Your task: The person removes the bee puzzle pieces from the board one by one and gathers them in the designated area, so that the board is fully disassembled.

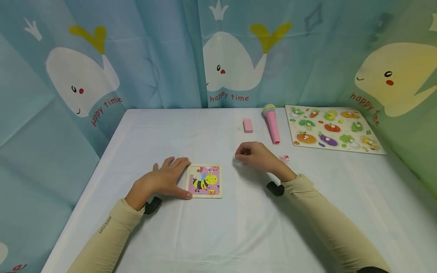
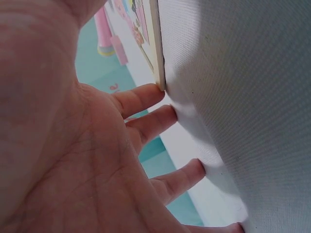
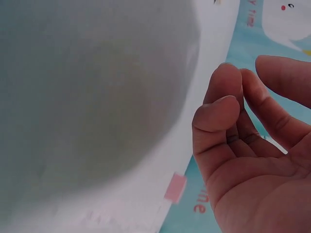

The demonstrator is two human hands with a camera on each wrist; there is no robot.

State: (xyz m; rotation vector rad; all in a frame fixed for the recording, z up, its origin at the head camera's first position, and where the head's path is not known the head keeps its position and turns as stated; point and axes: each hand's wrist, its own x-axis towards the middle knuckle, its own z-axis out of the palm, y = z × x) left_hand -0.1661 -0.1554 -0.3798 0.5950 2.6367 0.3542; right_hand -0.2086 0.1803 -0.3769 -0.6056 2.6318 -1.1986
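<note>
A square wooden puzzle [image 1: 205, 181] with a bee picture lies flat on the white table. My left hand [image 1: 163, 181] is spread at its left side, the thumb by the lower left corner and the forefinger touching the upper left corner. In the left wrist view, that forefinger meets the puzzle's wooden edge [image 2: 154, 43] while other fingertips rest on the cloth. To the puzzle's right, my right hand [image 1: 257, 156] hovers above the table, its fingers loosely curled around nothing. The right wrist view shows its thumb apart from the fingers. Beside the right wrist lies a small pink piece [image 1: 284, 159].
A pink block [image 1: 248, 126] and a pink toy microphone [image 1: 272, 124] lie behind the right hand. At the back right is a vegetable puzzle board [image 1: 319, 123]. Blue curtains [image 1: 164, 76] with whale prints hang behind the table.
</note>
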